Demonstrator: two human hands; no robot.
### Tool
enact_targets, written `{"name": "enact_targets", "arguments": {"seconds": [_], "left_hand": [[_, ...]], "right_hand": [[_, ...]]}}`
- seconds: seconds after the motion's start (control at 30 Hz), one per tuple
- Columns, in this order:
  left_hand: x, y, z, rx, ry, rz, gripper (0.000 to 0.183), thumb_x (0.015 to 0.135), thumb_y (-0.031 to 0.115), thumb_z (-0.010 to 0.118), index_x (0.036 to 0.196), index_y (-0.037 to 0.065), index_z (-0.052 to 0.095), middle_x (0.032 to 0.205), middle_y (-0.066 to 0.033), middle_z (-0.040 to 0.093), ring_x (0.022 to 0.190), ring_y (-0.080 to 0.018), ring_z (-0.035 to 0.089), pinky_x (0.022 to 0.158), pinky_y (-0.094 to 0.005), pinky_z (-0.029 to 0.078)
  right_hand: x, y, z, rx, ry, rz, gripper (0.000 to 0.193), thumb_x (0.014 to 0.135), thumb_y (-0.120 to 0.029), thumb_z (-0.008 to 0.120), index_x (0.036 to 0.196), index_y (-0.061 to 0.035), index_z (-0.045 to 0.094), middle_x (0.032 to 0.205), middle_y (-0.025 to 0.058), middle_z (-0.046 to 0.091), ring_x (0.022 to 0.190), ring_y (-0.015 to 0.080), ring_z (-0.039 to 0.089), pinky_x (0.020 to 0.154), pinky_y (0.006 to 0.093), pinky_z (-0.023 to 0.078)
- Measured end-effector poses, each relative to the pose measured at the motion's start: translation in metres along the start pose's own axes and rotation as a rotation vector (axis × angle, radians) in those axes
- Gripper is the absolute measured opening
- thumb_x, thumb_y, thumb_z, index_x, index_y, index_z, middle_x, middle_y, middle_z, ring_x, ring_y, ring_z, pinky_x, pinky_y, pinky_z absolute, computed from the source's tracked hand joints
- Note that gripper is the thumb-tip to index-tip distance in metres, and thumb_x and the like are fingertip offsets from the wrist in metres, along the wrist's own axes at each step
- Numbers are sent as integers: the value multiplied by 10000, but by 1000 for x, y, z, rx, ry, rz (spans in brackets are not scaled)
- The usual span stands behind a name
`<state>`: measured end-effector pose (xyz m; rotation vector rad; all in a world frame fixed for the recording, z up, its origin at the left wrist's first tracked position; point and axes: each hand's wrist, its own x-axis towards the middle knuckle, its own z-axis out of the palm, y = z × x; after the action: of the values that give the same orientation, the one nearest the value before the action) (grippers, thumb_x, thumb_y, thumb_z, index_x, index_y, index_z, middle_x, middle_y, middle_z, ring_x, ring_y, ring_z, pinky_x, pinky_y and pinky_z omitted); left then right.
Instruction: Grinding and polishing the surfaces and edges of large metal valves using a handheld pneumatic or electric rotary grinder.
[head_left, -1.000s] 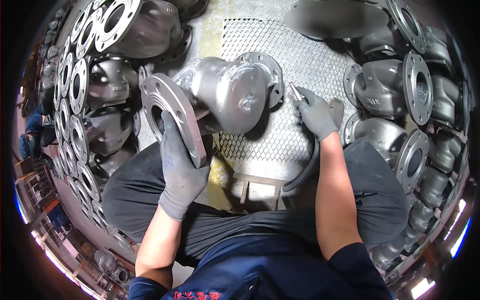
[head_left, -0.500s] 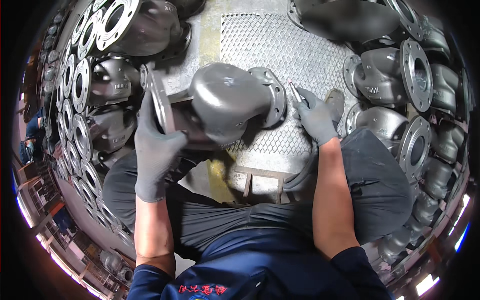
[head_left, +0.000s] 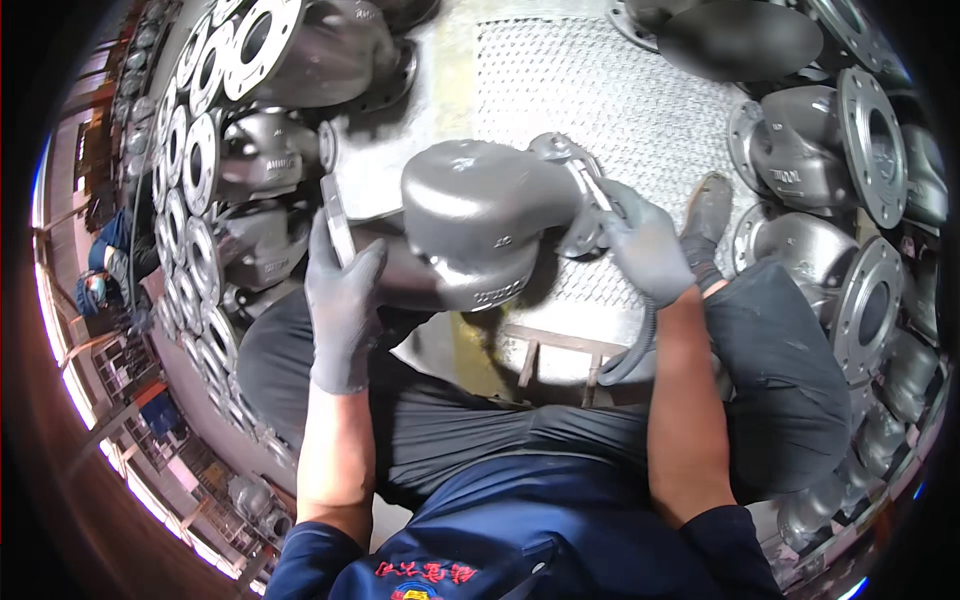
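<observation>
A heavy grey cast valve body [head_left: 480, 220] with round flanges lies across my lap above a perforated metal grate [head_left: 610, 110]. My left hand [head_left: 340, 305], in a grey glove, grips its left flange [head_left: 337, 220] by the rim. My right hand [head_left: 645, 245], also gloved, rests against the right flange [head_left: 580, 190] and holds a thin metal tool against it. The casting's domed side faces up toward me.
Rows of similar flanged castings [head_left: 210, 130] stack along the left, and more castings [head_left: 850, 150] crowd the right side. A dark domed casting [head_left: 740, 40] sits at the top. My shoe [head_left: 708, 210] rests on the grate. Another person [head_left: 105, 270] crouches at far left.
The valve body has rolled so its dome faces up. My left hand shifted along the left flange rim, and my right hand moved onto the right flange.
</observation>
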<state>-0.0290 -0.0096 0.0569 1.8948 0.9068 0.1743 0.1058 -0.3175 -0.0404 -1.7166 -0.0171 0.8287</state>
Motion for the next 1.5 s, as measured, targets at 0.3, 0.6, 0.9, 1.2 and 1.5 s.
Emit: {"name": "enact_targets", "arguments": {"seconds": [0.3,0.6,0.9,1.2,1.5], "left_hand": [[-4,12,15,-1,38,66,564,1082,301,617,1503,-65,528,1366,-126,625,1267,-182,577,1100,-320,443],[-5,32,12,-241,39,-113,754,1025,257,618,1582,-182,360,1431,-194,609,1259,-205,581,1101,-279,439],[31,39,17,19,80,-111,646,1065,500,661,1378,-66,638,1094,-74,702,1003,-142,638,913,-306,504],[14,54,36,-290,-30,25,529,1047,271,689,1436,-67,569,1255,-132,708,1096,-188,665,974,-315,517],[14,70,52,-31,55,92,607,1034,334,688,1393,-141,571,1246,-235,727,1131,-253,688,993,-353,523]], "right_hand": [[-6,7,-7,-62,56,3,480,1049,-84,566,1527,-40,571,986,73,734,730,79,664,591,219,515],[-15,3,-21,-143,172,20,487,1010,-54,580,1497,-38,596,990,91,762,752,107,691,651,257,564],[-12,13,-23,-81,256,22,468,978,-68,653,1444,-23,643,878,85,744,676,106,675,581,273,546],[-10,34,-23,-150,186,111,490,996,-106,598,1476,-11,610,1021,158,773,742,167,755,658,314,583],[6,82,-17,-347,-6,215,473,977,-126,556,1424,9,636,1052,230,770,784,253,796,748,388,610]]}}
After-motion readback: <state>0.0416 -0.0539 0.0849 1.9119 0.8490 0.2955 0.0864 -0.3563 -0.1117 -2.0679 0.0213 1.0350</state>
